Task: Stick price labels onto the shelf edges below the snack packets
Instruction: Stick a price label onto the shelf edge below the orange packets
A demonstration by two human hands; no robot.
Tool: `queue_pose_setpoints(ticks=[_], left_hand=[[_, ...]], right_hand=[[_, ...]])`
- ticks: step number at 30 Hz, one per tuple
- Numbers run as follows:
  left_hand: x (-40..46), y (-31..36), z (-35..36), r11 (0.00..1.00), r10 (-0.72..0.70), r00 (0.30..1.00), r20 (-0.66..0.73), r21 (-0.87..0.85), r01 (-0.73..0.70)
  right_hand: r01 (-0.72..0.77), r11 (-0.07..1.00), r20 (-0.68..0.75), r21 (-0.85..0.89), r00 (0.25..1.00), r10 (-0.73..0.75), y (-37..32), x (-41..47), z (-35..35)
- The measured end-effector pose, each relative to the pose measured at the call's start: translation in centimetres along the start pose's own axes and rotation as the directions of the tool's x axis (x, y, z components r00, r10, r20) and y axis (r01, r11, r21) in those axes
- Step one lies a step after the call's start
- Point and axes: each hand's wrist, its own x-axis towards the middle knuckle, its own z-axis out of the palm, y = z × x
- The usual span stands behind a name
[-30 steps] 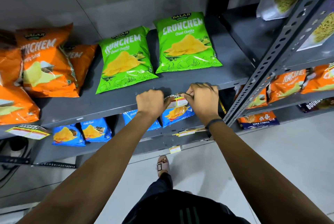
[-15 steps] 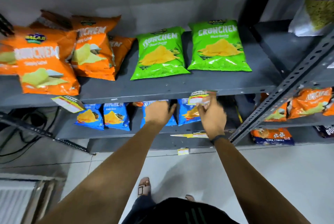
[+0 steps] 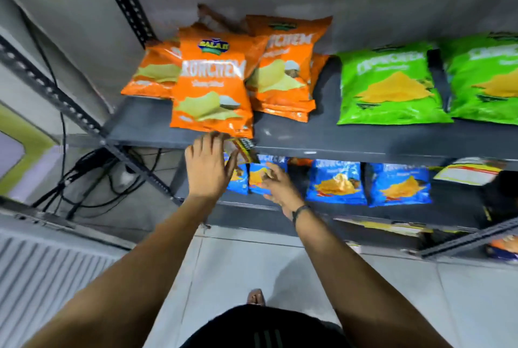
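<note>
Two green packets (image 3: 389,86), four blue packets (image 3: 336,183), two hands at shelf edge (image 3: 336,151)

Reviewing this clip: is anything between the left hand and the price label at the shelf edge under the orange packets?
Nothing visible. The left hand is already at the price label, fingers against it at the shelf edge just below the front orange packet. The right hand sits lower, in front of the blue packets.

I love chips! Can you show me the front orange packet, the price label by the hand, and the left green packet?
front orange packet (image 3: 211,89): head view, middle of its face
price label (image 3: 244,148): head view, dark upper part
left green packet (image 3: 389,86): head view, yellow chip picture
</note>
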Motion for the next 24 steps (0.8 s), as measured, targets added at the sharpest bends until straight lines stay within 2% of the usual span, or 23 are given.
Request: queue_pose_setpoints(ticks=[3,5,7,10,12,14,16,18,21,24], left_hand=[[3.1,-0.8,0.1,0.975,0.22,0.966,0.136,-0.069,-0.212],[4.1,-0.1,0.1,0.948,0.303,0.914,0.27,-0.186,-0.259],[4.9,0.6,0.3,0.947,0.285,0.881,0.377,-0.255,-0.197],[5.8,0.9,1.2,0.945,0.223,0.887,0.404,-0.312,-0.096],[5.8,0.6,1.6,0.912,0.189,0.879,0.438,-0.41,0.008],[5.2,0.1,1.5,0.873,0.154,0.884,0.44,-0.479,0.086],[4.1,-1.3,1.4,0.847,0.137,0.902,0.409,-0.521,0.107],[2.8,-3.1,1.7,0.86,0.143,0.919,0.367,-0.505,0.068],[1.5,-5.6,2.6,0.936,0.179,0.923,0.341,-0.349,-0.052],[1.0,-6.9,3.4,0.973,0.187,0.914,0.361,-0.199,-0.12]], right_hand=[[0.019,0.996,-0.08,0.085,0.997,-0.012,-1.4,0.9,2.5],[0.018,0.995,-0.112,0.102,0.994,-0.007,-1.4,1.5,3.0],[0.009,0.992,-0.125,0.129,0.992,0.007,-1.6,1.8,2.9],[-0.012,0.993,-0.172,0.118,0.984,0.032,-1.8,2.0,2.4],[0.012,0.996,-0.213,0.094,0.977,0.008,-1.5,2.2,2.1],[0.074,0.997,-0.256,0.008,0.964,-0.069,-1.2,2.3,1.8],[0.151,0.973,-0.309,-0.172,0.93,-0.199,-1.2,2.1,2.0],[0.197,0.892,-0.325,-0.406,0.881,-0.343,-1.3,1.5,2.5],[0.144,0.637,-0.222,-0.757,0.861,-0.458,-1.9,0.6,3.4],[0.084,0.38,-0.124,-0.921,0.861,-0.493,-2.7,0.7,4.5]])
